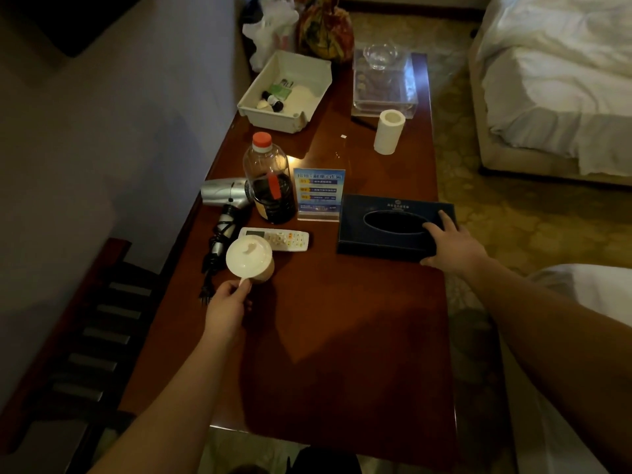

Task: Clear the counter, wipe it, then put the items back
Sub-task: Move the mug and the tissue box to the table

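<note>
Dim, warm light — edges bowed.

A white-sheeted bed [554, 80] stands right of patterned carpet [455, 138]; a dark chair [102, 323] left.

Counter [342, 319] glossy reddish-brown wood; lidded mug [249, 256] cream-white; tissue box [386, 230] dark navy, small pale logo; remote [277, 238] white, orange and grey buttons; bottle [270, 186] clear, red cap, near-black liquid; hairdryer [224, 193] silver and black; sign card [319, 191] blue with yellow; tray [285, 90] off-white; paper roll [389, 131] white; carpet [513, 213] olive-gold patterned
</note>
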